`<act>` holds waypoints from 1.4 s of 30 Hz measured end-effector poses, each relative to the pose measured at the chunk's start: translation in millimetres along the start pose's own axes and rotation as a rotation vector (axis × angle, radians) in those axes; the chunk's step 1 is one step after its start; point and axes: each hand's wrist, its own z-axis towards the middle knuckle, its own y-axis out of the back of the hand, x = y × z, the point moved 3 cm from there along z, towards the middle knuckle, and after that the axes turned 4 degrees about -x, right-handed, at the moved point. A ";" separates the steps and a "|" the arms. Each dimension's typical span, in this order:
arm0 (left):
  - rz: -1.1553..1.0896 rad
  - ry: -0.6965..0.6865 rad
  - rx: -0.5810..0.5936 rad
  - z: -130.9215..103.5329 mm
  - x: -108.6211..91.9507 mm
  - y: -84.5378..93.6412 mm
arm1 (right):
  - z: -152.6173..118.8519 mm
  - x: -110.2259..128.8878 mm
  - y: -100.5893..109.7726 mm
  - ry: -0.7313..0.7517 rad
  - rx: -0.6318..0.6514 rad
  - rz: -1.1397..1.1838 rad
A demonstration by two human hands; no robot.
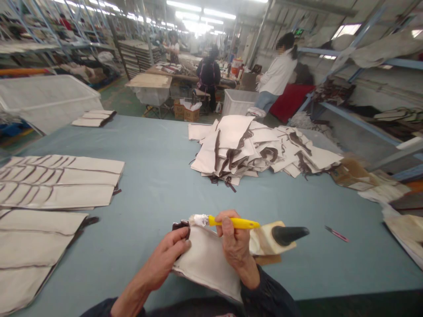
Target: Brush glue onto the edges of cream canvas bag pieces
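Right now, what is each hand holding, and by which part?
The right hand grips the brush by its yellow handle; the left hand holds the cream fabric piece at its dark-edged end.

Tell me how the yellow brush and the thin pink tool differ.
The yellow brush is held in the right hand; the pink tool lies on the table. The brush is thicker, the pink tool slimmer. The brush ends in a whitish, bristled head, the pink tool in a narrow, dark tip. Both are long and brightly coloured along the handle.
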 end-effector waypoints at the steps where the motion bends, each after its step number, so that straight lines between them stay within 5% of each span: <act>1: 0.000 0.004 0.001 0.1 0.2 0.2 | -0.7 -0.1 1.9 0.008 -0.035 0.004; 7: 0.015 -0.005 0.005 -0.5 1.2 -0.6 | -2.4 1.8 -0.3 0.042 0.040 -0.049; 12: 0.016 -0.011 -0.017 -1.8 2.4 -0.3 | 1.8 4.4 -2.5 0.108 -0.087 -0.132; 19: 0.022 0.009 0.039 4.9 2.3 -5.7 | -7.6 -2.7 -10.6 0.018 0.074 -0.262; 23: 0.094 -0.037 0.000 8.8 6.0 7.6 | 2.0 -17.8 0.4 -0.032 -0.038 -0.316; 30: 0.290 -0.143 0.247 -0.8 6.7 6.9 | 17.2 -33.2 14.7 -0.070 -0.100 -0.350; 36: 0.672 -0.370 0.129 -15.4 -4.9 -4.1 | 8.7 -21.7 16.9 -0.096 -0.147 -0.294; 42: 0.696 -0.443 -0.078 -13.5 10.0 5.6 | -17.6 24.4 29.2 -0.047 -0.061 -0.185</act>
